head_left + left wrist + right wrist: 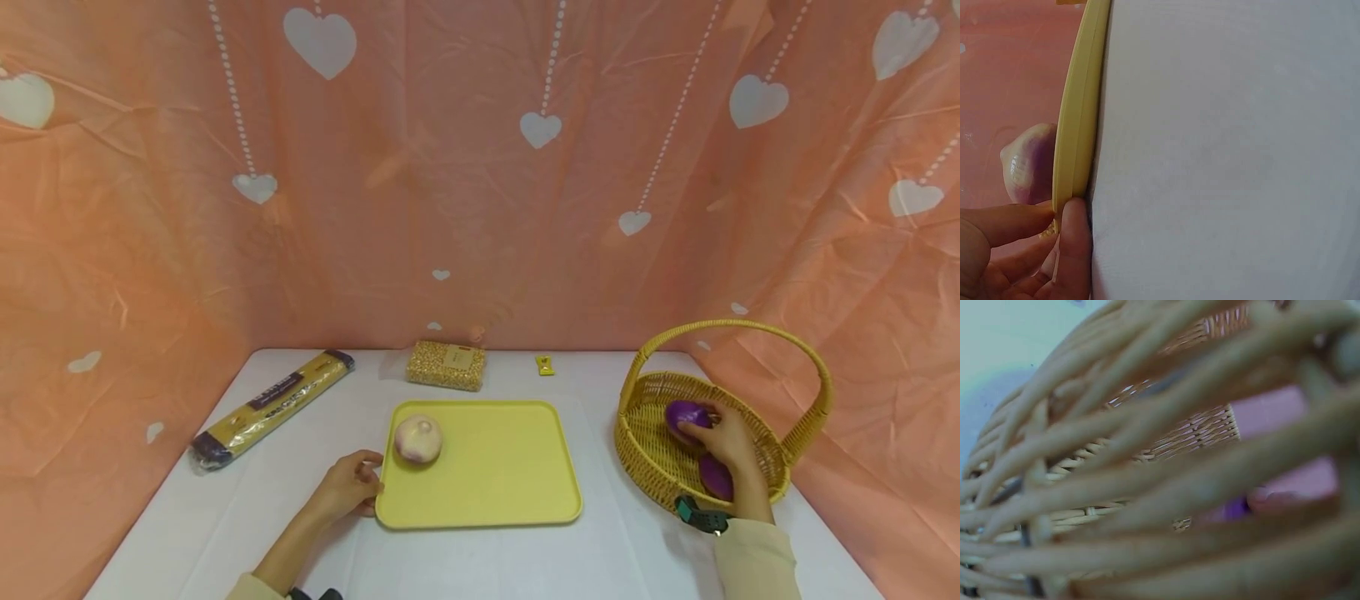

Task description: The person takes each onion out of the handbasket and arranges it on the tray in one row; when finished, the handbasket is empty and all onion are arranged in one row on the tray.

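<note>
To the right of the yellow tray (502, 471), inside the wicker basket (643, 468), the right hand (729, 439) gripped a purple item (681, 416), probably light, firm and slippery, best held round its widest part. The left hand (347, 487) pinched the tray's left rim, likely stiff.

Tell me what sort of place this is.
Probably a makeshift indoor tabletop set: an orange-pink curtain printed with white hearts hangs behind and on both sides of a white-covered table holding a rectangular yellow tray.
</note>
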The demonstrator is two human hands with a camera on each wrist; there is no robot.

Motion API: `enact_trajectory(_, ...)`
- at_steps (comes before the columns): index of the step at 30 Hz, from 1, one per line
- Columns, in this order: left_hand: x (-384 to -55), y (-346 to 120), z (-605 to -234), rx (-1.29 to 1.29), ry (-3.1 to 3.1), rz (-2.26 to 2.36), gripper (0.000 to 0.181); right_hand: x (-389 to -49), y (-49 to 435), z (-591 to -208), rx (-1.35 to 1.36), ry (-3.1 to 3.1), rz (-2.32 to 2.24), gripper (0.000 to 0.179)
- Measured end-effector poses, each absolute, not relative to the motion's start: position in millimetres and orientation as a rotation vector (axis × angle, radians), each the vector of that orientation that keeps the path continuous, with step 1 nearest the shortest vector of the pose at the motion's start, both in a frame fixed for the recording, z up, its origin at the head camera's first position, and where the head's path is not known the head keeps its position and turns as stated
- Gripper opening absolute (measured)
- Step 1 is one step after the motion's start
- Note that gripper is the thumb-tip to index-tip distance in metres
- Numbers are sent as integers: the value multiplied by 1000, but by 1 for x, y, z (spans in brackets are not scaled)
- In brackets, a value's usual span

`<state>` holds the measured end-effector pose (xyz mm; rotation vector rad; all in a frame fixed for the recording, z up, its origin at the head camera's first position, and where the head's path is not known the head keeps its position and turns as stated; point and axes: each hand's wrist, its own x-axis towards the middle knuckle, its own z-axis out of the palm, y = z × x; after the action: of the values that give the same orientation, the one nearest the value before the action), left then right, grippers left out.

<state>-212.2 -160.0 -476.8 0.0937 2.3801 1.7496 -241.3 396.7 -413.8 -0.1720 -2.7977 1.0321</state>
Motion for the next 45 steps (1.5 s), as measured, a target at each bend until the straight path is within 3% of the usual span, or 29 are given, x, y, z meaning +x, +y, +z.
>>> enact_trajectory(10,-213,-160,-477,54,2419,1708,46,-235,392,-407,-92,-2696,1039,62)
enact_trajectory(31,-214,-159,-476,80,2394,1753,45,-210,343,-353,181,-2595,1037,60)
enact_trajectory(45,-212,-159,-477,70,2383,1752,46,-213,314,-345,364,-2512,1002,53)
